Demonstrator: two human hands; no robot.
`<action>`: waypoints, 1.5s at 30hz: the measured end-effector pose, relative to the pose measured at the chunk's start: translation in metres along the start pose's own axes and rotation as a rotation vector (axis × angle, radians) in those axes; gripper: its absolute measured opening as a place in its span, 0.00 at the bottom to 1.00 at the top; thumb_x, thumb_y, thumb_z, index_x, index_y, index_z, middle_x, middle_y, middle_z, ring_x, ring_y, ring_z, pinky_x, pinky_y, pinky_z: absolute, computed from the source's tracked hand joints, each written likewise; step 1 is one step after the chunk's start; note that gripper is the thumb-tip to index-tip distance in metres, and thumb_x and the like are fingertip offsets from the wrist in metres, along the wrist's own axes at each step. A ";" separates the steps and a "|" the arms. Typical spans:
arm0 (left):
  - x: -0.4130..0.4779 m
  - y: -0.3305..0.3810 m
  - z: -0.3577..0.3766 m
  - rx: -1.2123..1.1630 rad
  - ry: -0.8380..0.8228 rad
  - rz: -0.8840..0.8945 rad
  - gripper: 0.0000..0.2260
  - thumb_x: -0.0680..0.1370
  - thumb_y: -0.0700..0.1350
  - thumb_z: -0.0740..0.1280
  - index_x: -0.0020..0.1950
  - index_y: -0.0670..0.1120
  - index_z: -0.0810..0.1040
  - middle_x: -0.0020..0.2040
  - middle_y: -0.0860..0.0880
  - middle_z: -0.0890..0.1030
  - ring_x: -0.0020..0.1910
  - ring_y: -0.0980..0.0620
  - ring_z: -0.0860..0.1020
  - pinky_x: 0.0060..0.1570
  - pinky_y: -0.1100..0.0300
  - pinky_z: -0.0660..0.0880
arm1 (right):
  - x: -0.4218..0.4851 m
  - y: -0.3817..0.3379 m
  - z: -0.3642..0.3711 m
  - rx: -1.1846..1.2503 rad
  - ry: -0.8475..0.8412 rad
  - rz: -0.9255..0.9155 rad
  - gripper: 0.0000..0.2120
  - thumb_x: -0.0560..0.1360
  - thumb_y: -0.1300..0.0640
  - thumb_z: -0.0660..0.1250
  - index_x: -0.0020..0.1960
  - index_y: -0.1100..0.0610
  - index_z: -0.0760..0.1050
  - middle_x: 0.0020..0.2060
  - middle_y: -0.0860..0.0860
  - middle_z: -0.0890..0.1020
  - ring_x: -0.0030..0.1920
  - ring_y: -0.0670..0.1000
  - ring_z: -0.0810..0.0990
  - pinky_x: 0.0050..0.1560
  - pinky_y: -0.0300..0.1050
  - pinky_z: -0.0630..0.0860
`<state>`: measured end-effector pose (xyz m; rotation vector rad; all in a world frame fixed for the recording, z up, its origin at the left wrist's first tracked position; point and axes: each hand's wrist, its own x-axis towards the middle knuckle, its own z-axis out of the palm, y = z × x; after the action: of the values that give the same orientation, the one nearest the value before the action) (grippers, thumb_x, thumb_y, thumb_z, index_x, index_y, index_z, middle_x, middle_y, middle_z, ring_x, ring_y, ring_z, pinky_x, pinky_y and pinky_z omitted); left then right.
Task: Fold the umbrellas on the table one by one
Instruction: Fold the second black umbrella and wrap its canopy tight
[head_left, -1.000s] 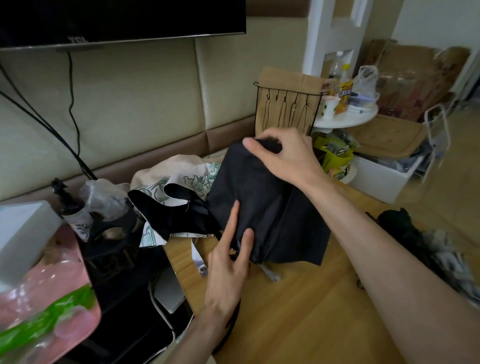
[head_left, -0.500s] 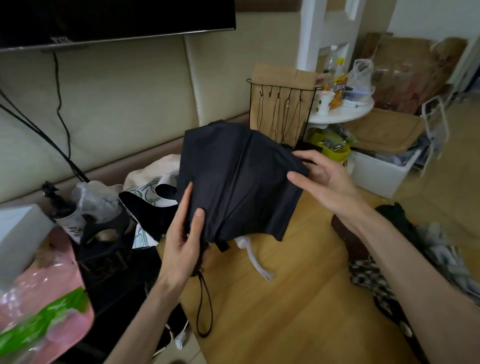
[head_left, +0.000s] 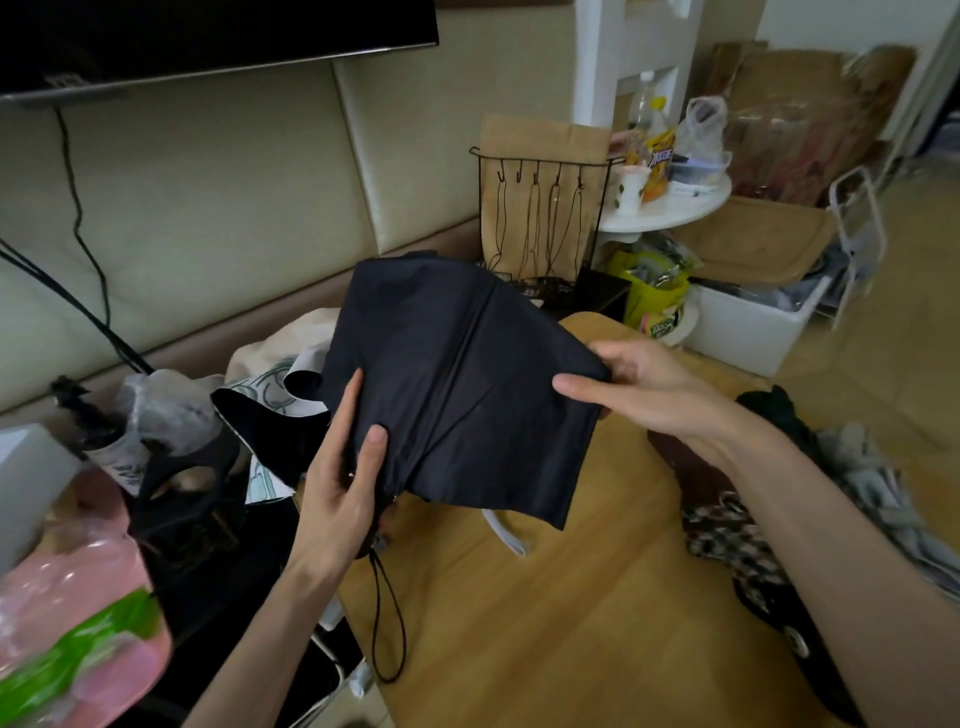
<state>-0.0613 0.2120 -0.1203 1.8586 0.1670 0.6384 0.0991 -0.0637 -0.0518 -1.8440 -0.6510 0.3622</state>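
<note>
Two hands are holding a black umbrella (head_left: 467, 374) above the pale, smooth wooden worktop (head_left: 571, 634), and wood is showing broadly beneath and nearer. Its matte cloth is fanning out wide, with one straight rib line running down the middle. A patterned cream umbrella (head_left: 270, 382) is lying crumpled at the far left edge. The left hand (head_left: 337, 499) is gripping the gathered near end, fingers curled round it. The right hand (head_left: 639, 384) is pinching the canopy's right edge, thumb on top. A thin black cord loop (head_left: 387, 623) is dangling below the left hand.
</note>
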 end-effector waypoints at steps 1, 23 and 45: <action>0.000 0.000 0.001 0.004 0.010 0.001 0.26 0.85 0.53 0.61 0.82 0.66 0.60 0.76 0.73 0.67 0.78 0.53 0.70 0.76 0.46 0.70 | -0.001 0.002 -0.002 0.008 0.022 -0.022 0.12 0.77 0.50 0.75 0.58 0.54 0.86 0.53 0.47 0.89 0.56 0.47 0.86 0.63 0.50 0.82; 0.005 -0.015 0.003 0.023 0.075 0.011 0.26 0.86 0.53 0.60 0.83 0.68 0.58 0.78 0.49 0.72 0.71 0.27 0.73 0.65 0.25 0.73 | 0.006 -0.001 -0.007 -0.057 0.199 -0.049 0.08 0.76 0.53 0.77 0.50 0.57 0.86 0.44 0.50 0.90 0.44 0.45 0.87 0.43 0.38 0.82; 0.014 -0.026 0.014 -0.021 0.128 -0.036 0.24 0.86 0.62 0.59 0.80 0.75 0.55 0.74 0.27 0.67 0.66 0.17 0.70 0.61 0.20 0.71 | 0.005 -0.006 0.044 0.493 0.493 -0.071 0.19 0.79 0.62 0.74 0.68 0.47 0.81 0.54 0.48 0.88 0.61 0.45 0.85 0.67 0.46 0.78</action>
<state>-0.0379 0.2163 -0.1420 1.7909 0.2758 0.7322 0.0781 -0.0260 -0.0619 -1.3567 -0.2521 0.0071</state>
